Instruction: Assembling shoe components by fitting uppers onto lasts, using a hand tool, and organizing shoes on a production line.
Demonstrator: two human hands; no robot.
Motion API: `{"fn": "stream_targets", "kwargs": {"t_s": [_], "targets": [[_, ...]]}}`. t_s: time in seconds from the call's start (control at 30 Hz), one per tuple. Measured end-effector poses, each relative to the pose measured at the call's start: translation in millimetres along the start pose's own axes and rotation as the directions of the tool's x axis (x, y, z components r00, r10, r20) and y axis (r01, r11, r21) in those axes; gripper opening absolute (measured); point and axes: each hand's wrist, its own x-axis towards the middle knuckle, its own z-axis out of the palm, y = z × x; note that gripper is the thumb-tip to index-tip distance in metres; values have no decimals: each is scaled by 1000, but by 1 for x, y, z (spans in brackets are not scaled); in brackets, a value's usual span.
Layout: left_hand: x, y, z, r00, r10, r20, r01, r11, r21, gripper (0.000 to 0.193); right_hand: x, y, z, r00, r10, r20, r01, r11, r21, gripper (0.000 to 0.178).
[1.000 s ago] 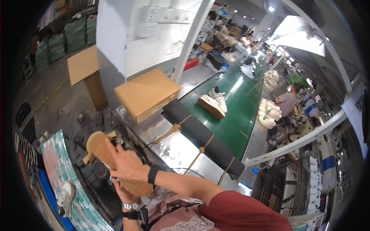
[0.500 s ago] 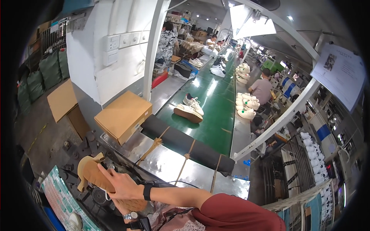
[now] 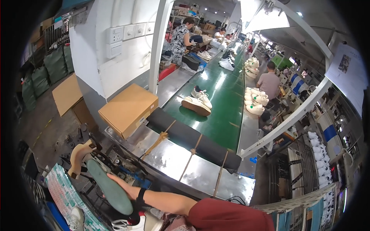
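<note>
My right hand [image 3: 126, 187], with a dark band at the wrist, grips a long grey-green shoe last [image 3: 110, 188]. The last's flat underside faces up, and its far end lies close to a tan curved pad [image 3: 79, 158] on a dark machine [image 3: 115, 156]. Most of the fingers are hidden behind the last. Just below it, at the lower edge of the view, is a white sneaker [image 3: 135, 224] with white laces and a red and dark collar, partly cut off. I cannot make out my left hand.
A green conveyor belt [image 3: 216, 94] carries a pair of white sneakers [image 3: 197, 104] with brown soles. A cardboard box [image 3: 128, 107] rests at the metal table's [image 3: 173, 154] left corner. Another white shoe [image 3: 76, 219] sits at lower left. Two co-workers stand or sit beyond, along the belt.
The brown-soled shoe that my hands held at the pad is gone from there. My right hand now holds the grey-green last, and my left hand has dropped out of sight.
</note>
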Motion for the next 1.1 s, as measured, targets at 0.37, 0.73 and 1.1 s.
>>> {"fn": "stream_targets", "kwargs": {"t_s": [0.37,0.73,1.1], "targets": [[186,98,100,912,327,-246,-130,801,584,73,-178,-93,-57,958,-274,-89,254,949,-187,54],[336,115,208,807,586,72,-385,429,818,54,-295,-56,-279,84,-911,-404,-443,329,-834,69],[47,-1,-158,632,305,-712,584,417,697,75,-339,-80,-342,81,-879,-471,-616,327,-717,51]]}}
